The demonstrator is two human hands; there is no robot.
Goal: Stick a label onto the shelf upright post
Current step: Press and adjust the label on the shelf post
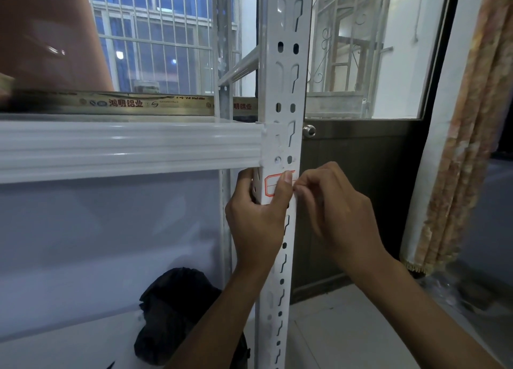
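Shelf beam (125, 146): one, white, meeting the post (286, 96) from the left.
Black bag (172, 313): one, low down, left of the post's foot.
Left hand (255, 224): one. Fingers wrapped round the post just under the beam, thumb flat on the label (270, 183).
Label: one, white paper with a red border, on the post's front face directly below the beam joint. Judged featherweight, limp, tacky-backed and quick to crease. Best held by a free edge and smoothed outward.
Post: one in front, white slotted metal, upright, judged rigid.
Right hand (336, 210): one. Fingers pinched together on the label's right edge.
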